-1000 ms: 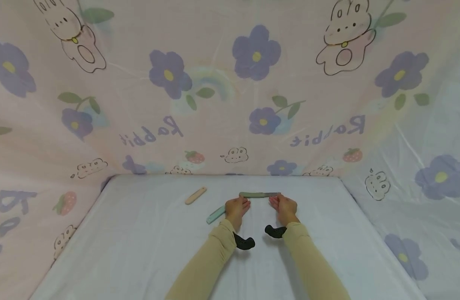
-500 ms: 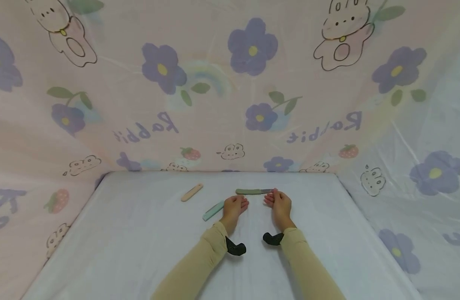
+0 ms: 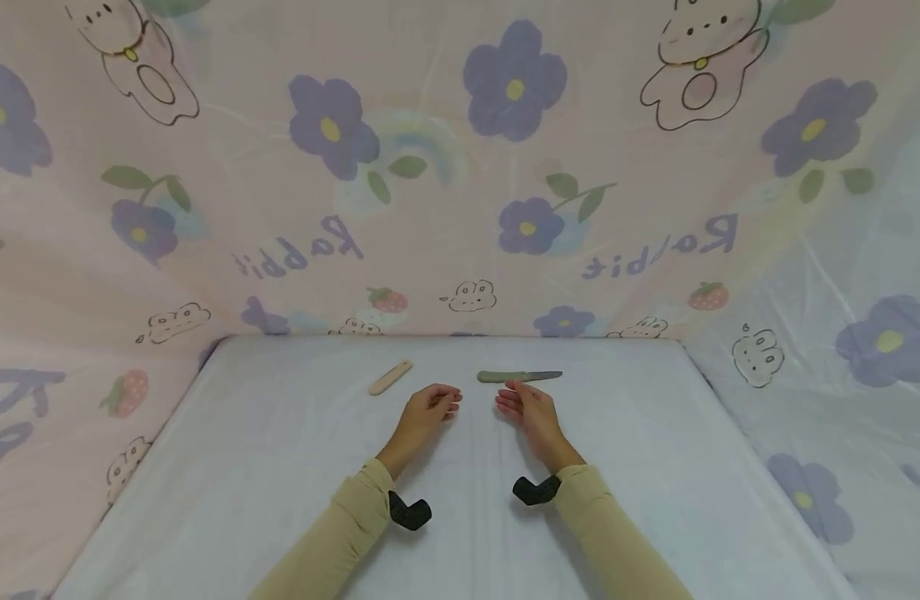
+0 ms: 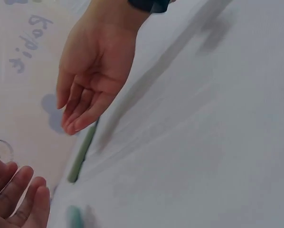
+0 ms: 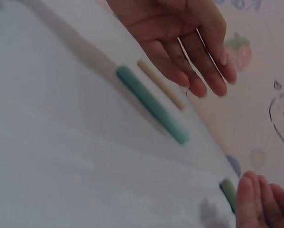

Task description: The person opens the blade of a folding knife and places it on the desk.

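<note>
A knife (image 3: 517,376) with a green handle and grey blade lies flat on the white sheet near the back wall. My right hand (image 3: 523,407) is open, palm turned inward, with its fingertips just short of the knife handle (image 4: 82,153) and nothing in it. My left hand (image 3: 428,407) is open too, fingers loosely bent, and holds nothing. A teal stick-shaped piece (image 5: 150,104) lies on the sheet beside the left hand; in the head view that hand hides it. A beige stick-shaped piece (image 3: 391,377) lies farther left and back.
The white sheet (image 3: 280,467) covers the work surface. Pink cloth with purple flowers and rabbits (image 3: 460,167) hangs close behind and on both sides. A black wrist camera mount (image 3: 409,511) sits on each tan sleeve.
Both hands were at the two ends of the knife a second ago. They have let it go and drawn back toward me; the knife lies alone. The left hand now covers the teal piece.
</note>
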Available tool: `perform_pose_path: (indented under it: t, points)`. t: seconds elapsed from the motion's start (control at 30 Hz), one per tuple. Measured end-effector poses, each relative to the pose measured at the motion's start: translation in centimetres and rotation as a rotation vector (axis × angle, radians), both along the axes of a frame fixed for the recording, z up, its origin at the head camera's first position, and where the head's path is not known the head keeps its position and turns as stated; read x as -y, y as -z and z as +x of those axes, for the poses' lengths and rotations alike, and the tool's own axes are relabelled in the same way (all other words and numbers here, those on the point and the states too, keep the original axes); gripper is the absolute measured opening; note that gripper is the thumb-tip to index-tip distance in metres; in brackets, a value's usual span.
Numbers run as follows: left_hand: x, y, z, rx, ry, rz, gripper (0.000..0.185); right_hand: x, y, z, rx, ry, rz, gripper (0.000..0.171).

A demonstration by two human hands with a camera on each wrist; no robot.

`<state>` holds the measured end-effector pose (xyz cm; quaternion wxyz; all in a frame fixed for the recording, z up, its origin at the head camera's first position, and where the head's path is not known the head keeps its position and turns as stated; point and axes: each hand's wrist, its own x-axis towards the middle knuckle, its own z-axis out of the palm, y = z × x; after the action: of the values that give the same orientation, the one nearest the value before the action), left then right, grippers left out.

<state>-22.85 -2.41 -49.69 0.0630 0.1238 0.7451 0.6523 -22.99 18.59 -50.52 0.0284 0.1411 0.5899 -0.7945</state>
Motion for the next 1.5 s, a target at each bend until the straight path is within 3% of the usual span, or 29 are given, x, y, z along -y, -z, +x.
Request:
perform_pose_path:
  t: [0.1,0.2,0.37,0.5,0.7,0.9,1.3,1.5]
  points:
    - [1.9,-0.9,0.1,-0.134,-0.065,-0.127,0.019,1.1,-0.8,0.6,0.002,-0.072,-0.034,0.041]
    - [3.6,-1.2,0.3,-0.202,-0.117,-0.223,0.02,1.7,-1.2,0.8,-0.015,-0.124,-0.03,0.039]
    - [5.8,-0.7,1.1,-0.183,-0.176,-0.304,0.024,2.1,-1.1,0.8,-0.021,-0.199,0.013,0.037]
    - [6.6,0.2,1.7,-0.16,-0.194,-0.347,0.024,2.5,-0.7,1.1,0.048,-0.277,-0.058,0.039]
    - [6.2,1.2,1.5,-0.148,-0.164,-0.374,0.026,3.9,-0.3,1.5,0.113,-0.348,-0.222,0.042]
    - [5.5,1.7,1.2,-0.114,-0.15,-0.418,0.026,5.1,0.3,1.3,0.168,-0.326,-0.316,0.041]
    - [4.6,1.9,1.0,-0.214,-0.042,-0.463,0.025,6.4,0.6,1.4,0.201,-0.314,-0.413,0.041]
    - [4.3,2.1,1.4,-0.161,-0.048,-0.444,0.025,6.6,0.8,1.5,0.206,-0.328,-0.43,0.041]
